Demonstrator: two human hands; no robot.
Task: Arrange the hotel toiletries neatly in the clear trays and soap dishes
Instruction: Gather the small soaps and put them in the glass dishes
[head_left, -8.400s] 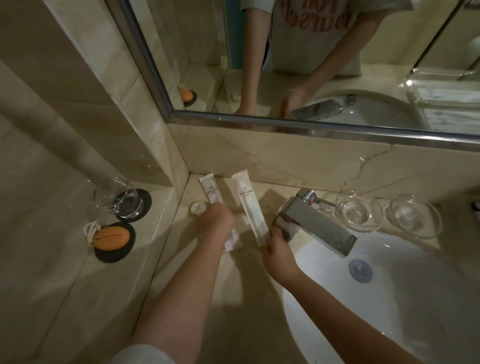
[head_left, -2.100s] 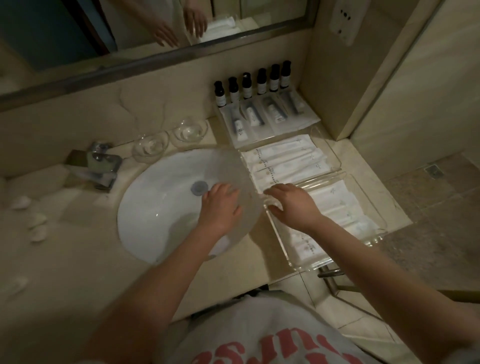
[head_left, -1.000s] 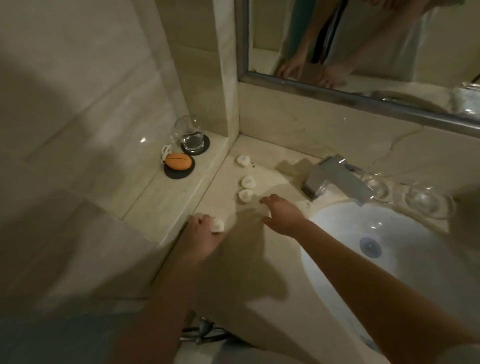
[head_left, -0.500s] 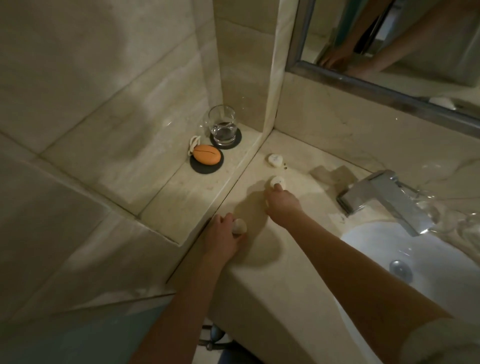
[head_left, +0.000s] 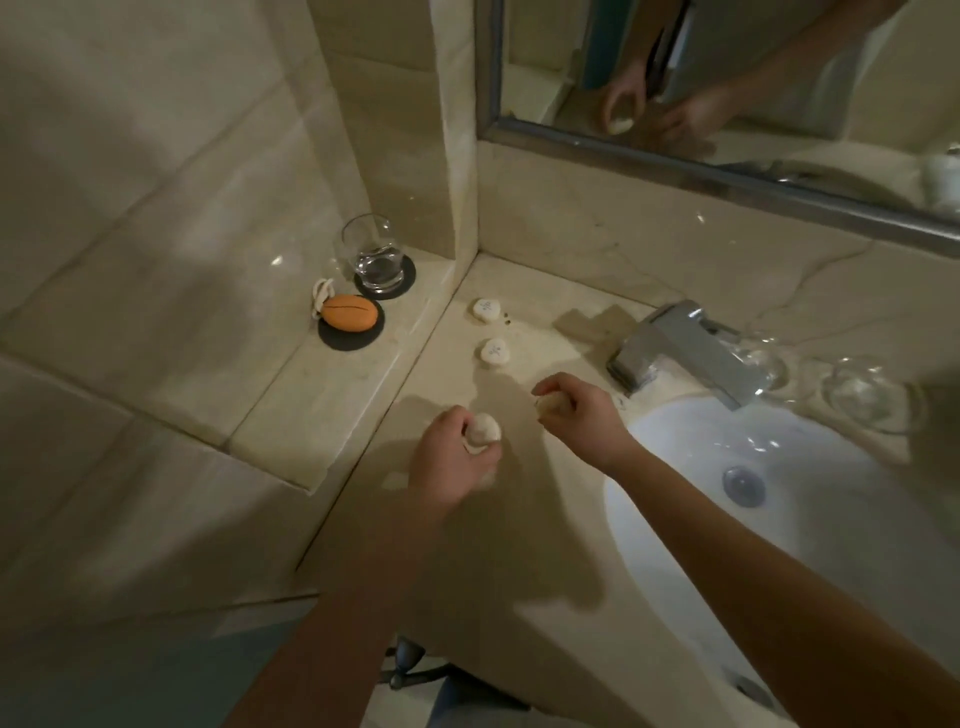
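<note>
Overhead, a beige marble counter (head_left: 545, 545) fills the scene, white sink (head_left: 779, 493) at right. Left hand (head_left: 452, 462) grips a small round soap (head_left: 483, 428); right hand (head_left: 582, 415) grips another soap (head_left: 551, 402). Two wrapped soaps (head_left: 494, 351) lie farther back, clear soap dishes (head_left: 862, 392) far right.

Head view, looking down — near countertop (head_left: 545, 545)
</note>
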